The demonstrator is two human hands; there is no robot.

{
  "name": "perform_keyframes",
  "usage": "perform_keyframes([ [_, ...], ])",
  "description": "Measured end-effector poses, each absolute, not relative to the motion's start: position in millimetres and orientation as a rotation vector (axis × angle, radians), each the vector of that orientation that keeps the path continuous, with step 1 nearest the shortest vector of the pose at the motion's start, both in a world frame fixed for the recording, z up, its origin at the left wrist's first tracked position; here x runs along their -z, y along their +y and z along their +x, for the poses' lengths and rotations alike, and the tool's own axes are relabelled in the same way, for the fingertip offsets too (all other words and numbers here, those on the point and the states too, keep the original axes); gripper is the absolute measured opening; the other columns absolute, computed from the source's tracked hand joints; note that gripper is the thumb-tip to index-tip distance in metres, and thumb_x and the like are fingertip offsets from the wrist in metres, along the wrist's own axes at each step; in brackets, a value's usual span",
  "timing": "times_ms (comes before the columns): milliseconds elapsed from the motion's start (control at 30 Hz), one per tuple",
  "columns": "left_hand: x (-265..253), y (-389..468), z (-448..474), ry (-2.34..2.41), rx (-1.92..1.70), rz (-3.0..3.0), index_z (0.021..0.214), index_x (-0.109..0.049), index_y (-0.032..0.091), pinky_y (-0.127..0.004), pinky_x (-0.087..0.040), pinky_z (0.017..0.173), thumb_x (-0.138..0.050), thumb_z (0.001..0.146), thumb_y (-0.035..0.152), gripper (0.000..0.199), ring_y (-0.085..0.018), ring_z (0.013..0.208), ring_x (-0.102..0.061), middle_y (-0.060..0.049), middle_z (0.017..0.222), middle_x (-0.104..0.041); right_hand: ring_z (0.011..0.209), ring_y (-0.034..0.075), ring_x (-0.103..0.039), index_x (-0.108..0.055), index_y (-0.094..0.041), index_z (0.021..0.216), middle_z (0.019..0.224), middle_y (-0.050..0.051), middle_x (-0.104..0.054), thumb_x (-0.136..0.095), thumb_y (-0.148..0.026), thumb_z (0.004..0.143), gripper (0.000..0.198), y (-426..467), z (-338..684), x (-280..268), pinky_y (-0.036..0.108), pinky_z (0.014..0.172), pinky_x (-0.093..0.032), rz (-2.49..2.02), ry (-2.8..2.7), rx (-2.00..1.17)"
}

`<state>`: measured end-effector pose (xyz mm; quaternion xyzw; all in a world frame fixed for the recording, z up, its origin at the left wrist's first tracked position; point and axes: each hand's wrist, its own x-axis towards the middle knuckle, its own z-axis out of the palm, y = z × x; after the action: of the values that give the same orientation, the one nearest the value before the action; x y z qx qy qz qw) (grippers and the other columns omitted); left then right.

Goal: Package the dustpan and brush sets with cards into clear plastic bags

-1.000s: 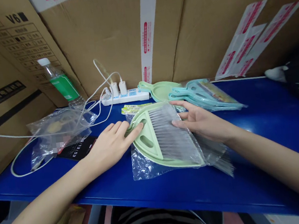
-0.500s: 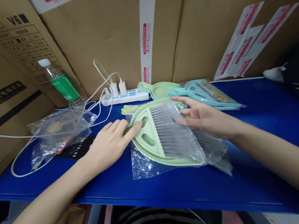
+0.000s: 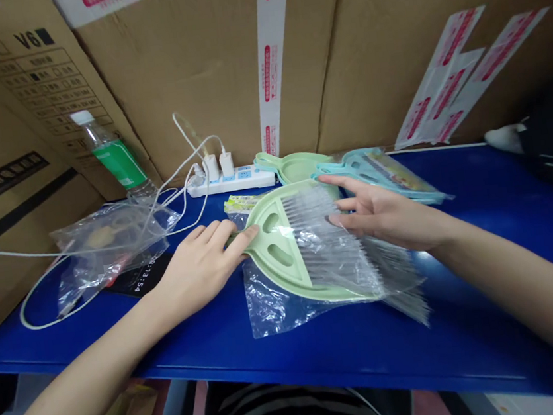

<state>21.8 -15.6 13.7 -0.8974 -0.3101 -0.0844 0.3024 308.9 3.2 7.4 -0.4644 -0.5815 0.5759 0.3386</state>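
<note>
A light green dustpan lies over the blue table with a matching hand brush on top, its grey bristles toward the right. My left hand is closed around the handle end, thumb pressed on top. At the bristles' upper right is my right hand, thumb against them and index finger stretched out; part of its grip is hidden. Clear plastic film shows below the dustpan and over the bristles. More grey bristles stick out beneath at the right.
Behind lie another green dustpan and a wrapped blue dustpan set. A white power strip with chargers and cables, a water bottle, a plastic bag and a dark phone-like screen are at left. Cardboard boxes wall the back.
My left index finger has drawn back from the brush's slots toward the handle. The brush, dustpan and film have shifted slightly right, and my right hand has moved a little right too.
</note>
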Motion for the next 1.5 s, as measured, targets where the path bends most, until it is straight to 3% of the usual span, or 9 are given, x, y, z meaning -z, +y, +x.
perform_keyframes([
  [267,-14.1,-16.2,22.1,-0.784,0.301,-2.407,0.118,-0.056,0.013,-0.033,-0.053,0.068,-0.045,0.097,0.022,0.026,-0.022,0.084,-0.065,-0.009,0.097,-0.069,0.081,0.022,-0.067,-0.024,-0.021,0.151,0.097,0.008,-0.069,-0.069,-0.03,0.078,0.086,3.9,311.0,-9.8,0.033,0.068,-0.06,-1.221,-1.485,-1.51],
  [567,-14.5,-21.5,25.0,-0.792,0.32,-2.393,0.113,-0.061,0.009,-0.043,-0.053,0.084,-0.057,0.087,0.029,0.033,-0.03,0.102,-0.062,-0.019,0.114,-0.065,0.093,0.025,-0.07,-0.021,-0.026,0.151,0.119,0.011,-0.067,-0.069,-0.032,0.078,0.087,-2.5,300.1,-7.0,0.042,0.082,-0.059,-1.195,-1.4,-1.563],
  [767,-7.9,-23.1,27.3,-0.657,0.285,-2.412,0.126,-0.057,0.01,-0.038,-0.051,0.092,-0.044,0.094,0.017,0.035,-0.024,0.112,-0.062,-0.013,0.123,-0.066,0.101,0.028,-0.068,-0.027,-0.027,0.15,0.119,0.01,-0.068,-0.068,-0.033,0.079,0.082,-2.3,298.7,-5.4,0.044,0.087,-0.057,-1.209,-1.368,-1.57],
  [933,-5.1,-17.3,25.0,-0.619,0.243,-2.363,0.127,-0.056,0.007,-0.038,-0.054,0.09,-0.037,0.097,0.009,0.036,-0.024,0.112,-0.064,-0.013,0.126,-0.064,0.103,0.026,-0.067,-0.023,-0.025,0.151,0.119,0.01,-0.067,-0.07,-0.032,0.077,0.088,0.2,302.1,-9.8,0.039,0.086,-0.058,-1.256,-1.349,-1.558],
  [1167,-10.0,-14.0,22.9,-0.673,0.203,-2.381,0.131,-0.054,0.012,-0.038,-0.053,0.094,-0.037,0.096,0.006,0.039,-0.023,0.121,-0.058,-0.013,0.13,-0.062,0.101,0.027,-0.067,-0.02,-0.026,0.153,0.117,0.009,-0.067,-0.068,-0.032,0.077,0.09,2.9,308.4,-9.0,0.04,0.085,-0.059,-1.233,-1.432,-1.495],
  [1500,-22.7,-7.1,11.5,-0.661,0.221,-2.372,0.127,-0.057,0.01,-0.038,-0.056,0.088,-0.039,0.096,0.006,0.037,-0.025,0.116,-0.062,-0.013,0.126,-0.064,0.106,0.027,-0.066,-0.025,-0.023,0.151,0.121,0.011,-0.067,-0.068,-0.031,0.074,0.088,11.0,316.8,-13.0,0.039,0.089,-0.056,-1.254,-1.37,-1.458],
])
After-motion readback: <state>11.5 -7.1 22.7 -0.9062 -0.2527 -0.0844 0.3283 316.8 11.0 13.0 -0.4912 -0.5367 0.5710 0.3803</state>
